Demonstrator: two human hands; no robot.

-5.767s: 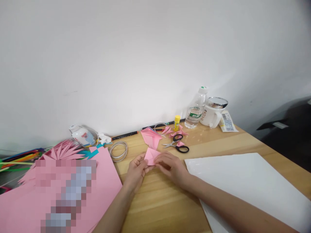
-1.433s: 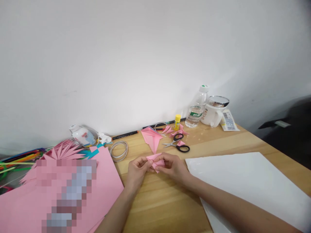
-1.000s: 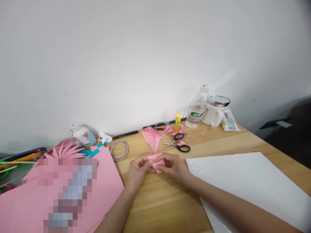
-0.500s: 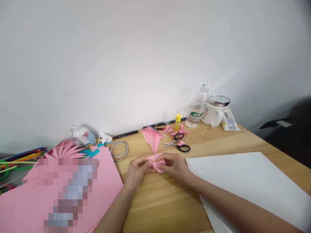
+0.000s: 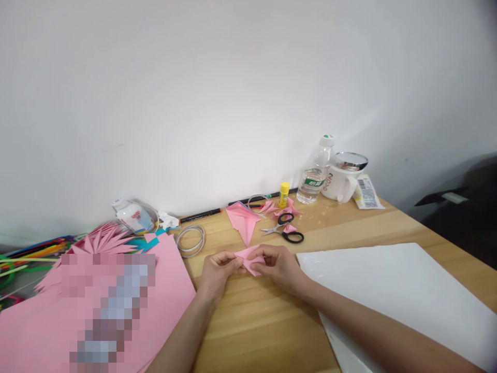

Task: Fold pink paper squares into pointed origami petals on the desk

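Note:
Between my two hands, just above the wooden table [image 5: 264, 316], is a small folded piece of pink paper [image 5: 253, 255]. My left hand [image 5: 218, 270] pinches its left edge between thumb and fingers. On the other side, my right hand [image 5: 280, 264] has thumb and fingers closed on the paper's right part. Beyond it lies a larger folded pink paper [image 5: 244, 221], its point toward my hands. Scissors [image 5: 282, 228] with black handles rest to the right of that, near several small pink folded pieces [image 5: 291, 207].
Pink sheets [image 5: 174, 274] and a fanned pink shape [image 5: 103, 242] lie left. A white board [image 5: 396, 290] lies right. Along the back are a white bottle [image 5: 134, 215], tape rings [image 5: 190, 241], glue stick [image 5: 284, 195], water bottle [image 5: 315, 178] and white mug [image 5: 337, 184].
My left hand has shifted very slightly left, still pinching the paper. My right hand and the things on the table look unchanged.

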